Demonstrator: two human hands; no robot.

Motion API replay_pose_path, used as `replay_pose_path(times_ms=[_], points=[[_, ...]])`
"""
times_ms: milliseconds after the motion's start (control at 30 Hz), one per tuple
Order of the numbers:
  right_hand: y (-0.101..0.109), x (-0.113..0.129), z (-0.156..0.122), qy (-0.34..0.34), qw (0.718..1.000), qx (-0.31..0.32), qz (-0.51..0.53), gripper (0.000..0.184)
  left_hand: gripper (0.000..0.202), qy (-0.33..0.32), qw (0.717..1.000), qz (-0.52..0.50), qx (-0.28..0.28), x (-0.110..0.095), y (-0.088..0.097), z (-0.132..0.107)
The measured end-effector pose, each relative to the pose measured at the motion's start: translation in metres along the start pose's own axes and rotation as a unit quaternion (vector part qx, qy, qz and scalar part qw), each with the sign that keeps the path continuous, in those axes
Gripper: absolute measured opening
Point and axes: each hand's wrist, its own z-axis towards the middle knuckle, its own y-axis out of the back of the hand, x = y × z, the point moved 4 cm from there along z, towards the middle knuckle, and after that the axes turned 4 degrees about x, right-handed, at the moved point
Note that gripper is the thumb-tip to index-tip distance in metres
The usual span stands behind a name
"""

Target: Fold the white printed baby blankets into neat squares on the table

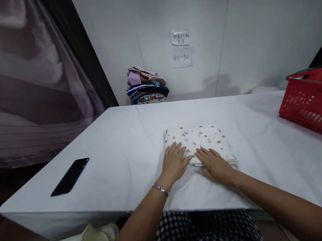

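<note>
Cloth (202, 136), folded, lies on surface (121, 143) near front edge. Left hand (173, 162) and right hand (215, 165) flat on near side, grasping nothing, probably to press folds level. Phone (70, 177) left, basket (315, 105) right: well apart, presumably for working room.

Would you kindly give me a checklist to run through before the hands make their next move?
1. Left hand on the cloth: ok, laid open on its near left part.
2. Right hand on the cloth: ok, fingers on its near edge.
3. Cloth folded: ok, a flat, roughly rectangular bundle.
4. Layers flush: not ok, one peeks out at the near right corner.
5. Phone apart from the cloth: ok, well to its left.
6. Basket contents: cannot tell, its inside is mostly hidden.
</note>
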Motion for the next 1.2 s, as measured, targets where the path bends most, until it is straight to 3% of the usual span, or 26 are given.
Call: replay_pose_path(times_ms=[100, 233, 333, 400, 600, 733, 833, 900, 1000, 1200], points=[[0.013, -0.01, 0.01, -0.026, 0.996, 0.043, 0.072, 0.061, 0.044, 0.028, 0.999, 0.02, 0.0, 0.01, -0.007, 0.001], [0.03, -0.049, 0.027, -0.104, 0.993, -0.012, 0.06, 0.065, 0.044, 0.033, 0.999, 0.022, -0.002, 0.015, -0.017, -0.002], [0.022, -0.084, 0.03, -0.191, 0.982, 0.002, 0.011, 0.066, 0.045, 0.029, 0.999, 0.023, 0.002, 0.015, -0.018, -0.003], [0.012, -0.097, 0.028, -0.211, 0.977, 0.021, -0.004, 0.065, 0.045, 0.028, 0.999, 0.026, 0.005, 0.014, -0.018, -0.003], [0.005, -0.097, 0.024, -0.198, 0.98, 0.006, 0.007, 0.062, 0.045, 0.035, 0.999, 0.03, 0.005, 0.014, -0.016, -0.003], [0.013, -0.106, 0.023, -0.204, 0.971, -0.053, 0.112, 0.052, 0.044, 0.032, 0.999, 0.029, -0.004, 0.013, -0.015, -0.003], [0.026, -0.133, 0.02, -0.256, 0.931, -0.169, 0.197, 0.045, 0.043, 0.029, 0.999, 0.037, -0.018, 0.012, -0.013, -0.004], [0.032, -0.153, 0.019, -0.316, 0.898, -0.214, 0.219, 0.04, 0.043, 0.026, 0.998, 0.043, -0.025, 0.011, -0.013, -0.004], [0.035, -0.171, 0.024, -0.371, 0.877, -0.204, 0.226, 0.031, 0.042, 0.028, 0.998, 0.047, -0.027, 0.011, -0.013, -0.004], [0.033, -0.177, 0.039, -0.381, 0.887, -0.167, 0.198, 0.026, 0.042, 0.03, 0.998, 0.044, -0.028, 0.011, -0.013, -0.004]])
